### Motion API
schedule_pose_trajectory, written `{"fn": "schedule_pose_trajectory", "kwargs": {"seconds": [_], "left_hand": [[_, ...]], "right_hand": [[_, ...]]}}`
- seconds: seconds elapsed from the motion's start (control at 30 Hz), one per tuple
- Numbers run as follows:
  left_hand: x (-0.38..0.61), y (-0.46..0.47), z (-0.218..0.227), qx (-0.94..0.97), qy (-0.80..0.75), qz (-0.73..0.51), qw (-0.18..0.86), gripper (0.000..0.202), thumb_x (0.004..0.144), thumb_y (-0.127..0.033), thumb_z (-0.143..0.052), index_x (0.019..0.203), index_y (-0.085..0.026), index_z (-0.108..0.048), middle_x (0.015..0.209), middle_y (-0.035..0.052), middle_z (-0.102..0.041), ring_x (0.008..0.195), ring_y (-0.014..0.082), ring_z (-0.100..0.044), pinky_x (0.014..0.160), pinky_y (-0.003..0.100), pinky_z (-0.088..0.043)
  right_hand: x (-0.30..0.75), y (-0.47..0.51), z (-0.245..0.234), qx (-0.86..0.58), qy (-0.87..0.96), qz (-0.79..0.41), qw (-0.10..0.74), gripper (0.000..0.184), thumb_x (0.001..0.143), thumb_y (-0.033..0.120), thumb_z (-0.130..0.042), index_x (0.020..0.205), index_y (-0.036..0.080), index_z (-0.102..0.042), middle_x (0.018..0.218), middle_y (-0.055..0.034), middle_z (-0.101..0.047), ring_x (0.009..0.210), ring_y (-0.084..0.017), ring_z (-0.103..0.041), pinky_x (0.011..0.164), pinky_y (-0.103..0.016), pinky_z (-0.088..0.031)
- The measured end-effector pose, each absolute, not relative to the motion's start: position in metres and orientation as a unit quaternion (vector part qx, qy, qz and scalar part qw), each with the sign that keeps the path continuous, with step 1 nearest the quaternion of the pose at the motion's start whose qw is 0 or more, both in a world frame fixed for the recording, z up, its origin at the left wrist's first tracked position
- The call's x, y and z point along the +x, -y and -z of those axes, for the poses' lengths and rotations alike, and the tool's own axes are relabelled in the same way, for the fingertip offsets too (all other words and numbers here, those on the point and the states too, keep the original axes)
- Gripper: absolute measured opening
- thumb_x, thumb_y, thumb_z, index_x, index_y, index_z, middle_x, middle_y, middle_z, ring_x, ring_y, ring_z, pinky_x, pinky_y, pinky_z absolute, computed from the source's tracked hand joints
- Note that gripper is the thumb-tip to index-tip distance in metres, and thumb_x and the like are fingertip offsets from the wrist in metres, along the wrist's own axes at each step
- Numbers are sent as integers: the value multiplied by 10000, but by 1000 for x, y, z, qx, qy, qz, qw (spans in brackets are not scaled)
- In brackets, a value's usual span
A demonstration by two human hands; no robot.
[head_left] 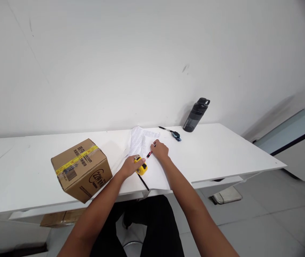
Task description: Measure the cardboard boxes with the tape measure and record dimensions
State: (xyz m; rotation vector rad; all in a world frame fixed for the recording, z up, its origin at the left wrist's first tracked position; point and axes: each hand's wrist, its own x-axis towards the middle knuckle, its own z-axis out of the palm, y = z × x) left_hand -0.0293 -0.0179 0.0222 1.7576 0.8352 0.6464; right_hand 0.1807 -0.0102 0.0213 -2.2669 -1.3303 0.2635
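My left hand (130,166) is closed around a yellow tape measure (142,167) with black parts, resting on white paper (156,174). A thin pale strip, seemingly its blade, runs from the case up across the sheet. Just right of it, my right hand (160,150) grips a slim red-and-black pen-like tool (149,154), its lower end pointing at the paper. Whether that tip touches the sheet I cannot tell. Printed or written pages (135,140) lie at the far side of the paper. A black strip (143,182) extends below the tape measure towards the table's front edge.
A taped cardboard box (81,169) stands on the white table (211,153) to the left. At the back are a black pen (164,128), a small dark object (176,135) and a dark water bottle (196,115). The wall rises behind.
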Motion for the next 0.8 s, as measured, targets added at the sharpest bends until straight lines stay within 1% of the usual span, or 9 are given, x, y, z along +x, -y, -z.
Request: {"fn": "schedule_pose_trajectory", "kwargs": {"seconds": [0.1, 0.2, 0.27, 0.37, 0.43, 0.53, 0.63, 0.73, 0.8], "left_hand": [[-29, 20, -23, 733, -351, -270, 517, 445, 775, -612, -571, 673, -184, -503, 614, -17, -536, 566, 123, -509, 543, 232, -398], [-29, 20, -22, 738, -354, -276, 503, 457, 774, -624, -560, 669, -183, -504, 610, -20, -517, 565, 121, -493, 543, 231, -388], [-29, 20, -21, 739, -354, -280, 500, 453, 778, -620, -555, 671, -183, -503, 605, -25, -502, 562, 118, -478, 542, 231, -380], [-29, 20, -21, 730, -357, -285, 509, 448, 776, -616, -556, 679, -182, -506, 606, -27, -502, 557, 115, -469, 543, 234, -378], [-29, 20, -21, 724, -367, -283, 511, 451, 773, -618, -557, 683, -177, -514, 603, -26, -502, 553, 113, -463, 543, 236, -376], [-29, 20, -22, 730, -372, -279, 501, 459, 778, -618, -552, 679, -170, -525, 600, -25, -503, 555, 111, -462, 541, 235, -369], [-28, 20, -22, 729, -368, -283, 503, 457, 781, -611, -547, 701, -161, -557, 618, -11, -542, 570, 119, -494, 562, 242, -393], [-28, 18, -20, 725, -373, -277, 509, 452, 789, -593, -530, 724, -150, -593, 637, 13, -586, 579, 131, -528, 567, 252, -407], [-28, 17, -19, 726, -375, -272, 508, 448, 795, -584, -526, 734, -147, -605, 649, 25, -603, 585, 135, -540, 562, 253, -408]], "right_hand": [[185, 18, -19, -790, 458, -164, 375, 255, 842, 356, -471, 966, 204, -634, 929, -87, -712, 882, -245, -652, 757, -348, -465], [186, 27, -20, -619, 441, -332, 558, 393, 847, 439, -445, 1094, 177, -601, 1060, -119, -711, 921, -238, -671, 759, -345, -494], [183, 30, -23, -504, 440, -426, 609, 469, 821, 501, -514, 1152, 175, -573, 1155, -140, -687, 989, -248, -671, 757, -333, -505], [177, 32, -27, -446, 455, -481, 602, 529, 791, 615, -540, 1118, 203, -586, 1199, -137, -671, 1049, -258, -656, 729, -318, -510], [172, 31, -28, -450, 458, -487, 593, 548, 792, 678, -487, 1073, 220, -591, 1166, -125, -684, 977, -243, -671, 667, -307, -497], [166, 30, -23, -509, 457, -421, 596, 504, 721, 688, -580, 884, 212, -596, 856, -67, -711, 689, -186, -627, 579, -283, -434], [161, 29, -17, -572, 471, -339, 579, 505, 765, 700, -529, 663, 207, -557, 544, 21, -525, 551, -138, -493, 592, -279, -396], [158, 29, -12, -581, 486, -344, 554, 553, 876, 678, -321, 732, 216, -587, 501, 46, -449, 561, -145, -478, 619, -279, -389], [157, 29, -11, -585, 492, -336, 551, 478, 886, 630, -341, 773, 225, -569, 541, 46, -485, 609, -153, -500, 642, -278, -390]]}}
